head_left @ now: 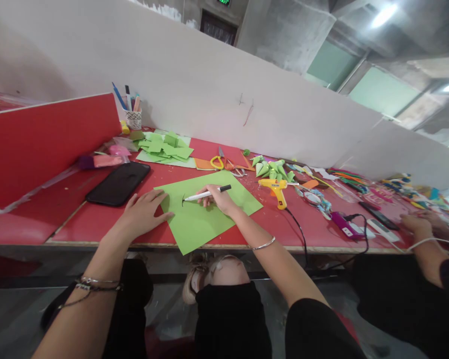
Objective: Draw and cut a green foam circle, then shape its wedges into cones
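A sheet of green paper (202, 224) lies aslant on the red table, its near corner reaching past the front edge. My right hand (215, 196) is closed around a white marker (205, 195) with a black end. The marker's tip touches the paper at a short dark curved line (183, 200). My left hand (145, 212) rests flat with fingers spread, its fingertips on the paper's left edge. Left of that hand lies a black phone (118, 183).
Cut green paper pieces (164, 147), scissors (217, 160) and green paper cones (273, 169) lie behind the sheet. A yellow glue gun (277, 191) with a cord stands right, near a purple power strip (346, 227). A pen cup (133, 118) is back left. Another person's hands (421, 224) are far right.
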Motion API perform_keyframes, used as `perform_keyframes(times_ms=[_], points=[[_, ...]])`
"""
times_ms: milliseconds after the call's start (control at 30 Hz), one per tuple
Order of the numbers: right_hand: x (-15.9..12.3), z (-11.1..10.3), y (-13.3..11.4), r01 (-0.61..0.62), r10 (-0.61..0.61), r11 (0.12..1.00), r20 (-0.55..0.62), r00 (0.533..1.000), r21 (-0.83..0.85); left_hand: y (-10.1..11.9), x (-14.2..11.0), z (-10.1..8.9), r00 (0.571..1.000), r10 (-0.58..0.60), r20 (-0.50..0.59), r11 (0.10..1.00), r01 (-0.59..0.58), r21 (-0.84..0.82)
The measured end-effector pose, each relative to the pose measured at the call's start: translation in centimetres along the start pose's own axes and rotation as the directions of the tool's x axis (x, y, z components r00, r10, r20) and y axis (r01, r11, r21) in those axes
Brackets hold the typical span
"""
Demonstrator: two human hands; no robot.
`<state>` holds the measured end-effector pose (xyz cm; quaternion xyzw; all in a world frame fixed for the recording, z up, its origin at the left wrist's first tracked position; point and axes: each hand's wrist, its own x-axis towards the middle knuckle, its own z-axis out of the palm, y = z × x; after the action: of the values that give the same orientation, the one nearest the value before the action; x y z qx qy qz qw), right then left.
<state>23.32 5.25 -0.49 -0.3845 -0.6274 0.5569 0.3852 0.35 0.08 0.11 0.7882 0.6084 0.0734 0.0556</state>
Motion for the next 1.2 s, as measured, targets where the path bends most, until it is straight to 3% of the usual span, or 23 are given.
perform_keyframes(times_ms=[133,233,300,467,600,667,800,967,1200], points=[[0.3,-0.1,0.8,0.07,-0.074,0.997,-0.186,0.98,-0.028,-0.2,0.0,0.1,1.0,0.004,-0.004,1.0,-0.004,-0.002],[0.6,-0.3,1.3,0.113,-0.127,0.992,-0.401,0.907,-0.06,-0.2,-0.1,0.0,1.0,0.015,-0.004,1.0,-0.015,0.01],[0.7,-0.4,1.5,0.129,-0.124,0.991,-0.472,0.873,-0.023,-0.1,-0.3,0.0,1.0,0.022,0.004,0.999,-0.022,0.026],[1.1,-1.3,0.9,0.163,-0.063,0.97,-0.462,0.885,0.179,0.5,-1.0,-0.1,1.0,0.015,-0.008,0.996,-0.014,0.083],[0.7,-2.9,-0.3,0.199,-0.107,0.969,-0.483,0.869,0.144,2.0,-2.1,-0.3,0.992,0.071,-0.107,0.983,-0.051,0.178],[0.2,-3.7,-0.6,0.181,-0.11,0.975,-0.427,0.898,0.13,2.7,-2.5,-0.3,0.985,0.102,-0.141,0.976,-0.071,0.206],[-0.7,-4.2,-0.7,0.096,-0.063,0.979,-0.179,0.982,0.182,3.0,-2.6,-0.2,0.991,0.083,-0.108,0.987,-0.067,0.144],[-1.1,-3.4,-0.1,0.028,-0.017,0.987,-0.072,0.997,0.158,1.8,-1.9,0.5,0.992,0.086,-0.09,0.996,-0.085,0.015],[-1.4,-3.3,-0.2,0.022,-0.023,0.998,0.008,1.0,0.064,1.2,-1.6,0.6,0.995,0.074,-0.064,0.997,-0.073,0.015]])
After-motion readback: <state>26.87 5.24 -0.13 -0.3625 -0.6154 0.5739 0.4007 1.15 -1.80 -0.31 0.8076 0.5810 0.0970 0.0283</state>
